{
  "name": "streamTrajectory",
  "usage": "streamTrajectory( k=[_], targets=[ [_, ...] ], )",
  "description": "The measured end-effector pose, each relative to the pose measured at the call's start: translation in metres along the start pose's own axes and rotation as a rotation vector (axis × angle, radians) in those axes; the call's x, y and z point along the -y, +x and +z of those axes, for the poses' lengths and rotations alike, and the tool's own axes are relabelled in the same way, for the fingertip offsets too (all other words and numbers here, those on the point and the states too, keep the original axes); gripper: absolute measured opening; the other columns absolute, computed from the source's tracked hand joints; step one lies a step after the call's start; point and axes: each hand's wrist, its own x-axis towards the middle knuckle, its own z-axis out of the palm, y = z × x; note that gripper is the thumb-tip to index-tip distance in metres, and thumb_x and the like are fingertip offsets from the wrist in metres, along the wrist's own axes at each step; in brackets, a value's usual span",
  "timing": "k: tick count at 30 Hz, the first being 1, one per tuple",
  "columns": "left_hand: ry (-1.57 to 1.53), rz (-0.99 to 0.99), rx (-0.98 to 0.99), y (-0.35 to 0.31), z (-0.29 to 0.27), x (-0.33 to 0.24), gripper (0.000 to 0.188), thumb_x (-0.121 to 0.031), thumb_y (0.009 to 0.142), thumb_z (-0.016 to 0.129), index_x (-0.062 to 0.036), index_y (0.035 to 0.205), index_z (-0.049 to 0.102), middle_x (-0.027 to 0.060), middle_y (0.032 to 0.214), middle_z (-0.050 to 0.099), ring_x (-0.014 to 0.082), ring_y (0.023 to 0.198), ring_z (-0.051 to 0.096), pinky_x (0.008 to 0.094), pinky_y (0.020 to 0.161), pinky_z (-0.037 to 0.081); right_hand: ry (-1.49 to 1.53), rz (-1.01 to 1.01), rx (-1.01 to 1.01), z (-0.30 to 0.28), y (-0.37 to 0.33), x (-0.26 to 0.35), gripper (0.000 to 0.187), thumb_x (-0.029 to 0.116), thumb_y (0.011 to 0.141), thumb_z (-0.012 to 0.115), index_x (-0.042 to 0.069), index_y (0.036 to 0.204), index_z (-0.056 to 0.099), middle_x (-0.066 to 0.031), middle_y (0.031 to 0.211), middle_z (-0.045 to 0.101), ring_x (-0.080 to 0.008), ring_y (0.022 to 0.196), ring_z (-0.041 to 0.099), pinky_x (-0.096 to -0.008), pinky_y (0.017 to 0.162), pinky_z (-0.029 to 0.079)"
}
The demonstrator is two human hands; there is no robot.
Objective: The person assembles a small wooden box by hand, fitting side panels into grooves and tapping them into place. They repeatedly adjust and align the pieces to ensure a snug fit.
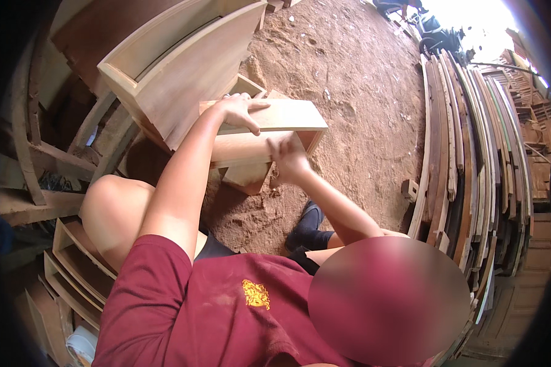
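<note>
A pale wooden drawer-like box (295,114) lies on its side in front of me, one long panel facing up and its hollow end toward the right. Across that upper panel rests my left hand (240,112), fingers spread and thumb reaching down over the near edge. My right hand (289,160) is at the box's near lower side, fingertips against the wood. Motion smears its fingers, so whether anything is in them cannot be made out. Under the box is a wooden block (247,178) on the dirt.
Larger wooden drawers (190,67) stand at the upper left, close to the box. A long pile of planks (459,147) runs along the right. More thin-walled wooden drawers (73,278) are stacked at the lower left beside a white container (82,344). The ground is bare brown dirt (361,122).
</note>
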Motion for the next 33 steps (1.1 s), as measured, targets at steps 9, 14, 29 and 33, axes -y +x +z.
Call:
streamTrajectory(
  k=[9,14,29,33],
  targets=[
    [-0.028,-0.001,-0.028,-0.005,0.0,-0.008,0.11,-0.053,0.054,0.082,-0.0399,0.155,0.038,0.0234,0.148,0.042,0.0375,0.14,0.038,0.0473,0.117,0.032,0.109,-0.05,-0.332,0.027,-0.004,0.009,0.137,0.066,0.062,0.085,0.0,0.159,0.014,-0.0319,0.143,0.046,-0.0481,0.136,0.04,-0.0554,0.117,0.028],
    [-0.003,0.0,-0.016,0.001,-0.007,-0.028,0.111,-0.058,0.053,0.081,-0.0415,0.155,0.038,0.0238,0.152,0.04,0.0374,0.14,0.04,0.0488,0.117,0.032,0.223,0.098,-0.065,0.046,0.008,-0.053,0.143,0.078,0.065,0.074,0.001,0.16,0.001,-0.0355,0.153,0.035,-0.0552,0.143,0.029,-0.0524,0.125,0.011],
    [-0.055,-0.019,-0.021,-0.003,-0.008,-0.014,0.112,-0.054,0.055,0.081,-0.0357,0.156,0.037,0.0227,0.15,0.041,0.0376,0.141,0.038,0.0474,0.117,0.031,-0.077,0.03,0.03,0.0,0.007,-0.013,0.144,0.081,0.063,0.072,-0.004,0.158,0.005,-0.0412,0.14,0.045,-0.0503,0.139,0.038,-0.0545,0.123,0.014],
    [-0.019,0.008,0.021,0.004,-0.006,-0.009,0.114,-0.056,0.055,0.08,-0.0367,0.157,0.034,0.0225,0.149,0.042,0.037,0.14,0.039,0.0464,0.117,0.031,-0.109,-0.008,-0.265,0.037,0.018,0.014,0.139,0.076,0.064,0.076,0.002,0.16,0.008,-0.0313,0.145,0.044,-0.0481,0.135,0.041,-0.0605,0.117,0.022]
  ],
)
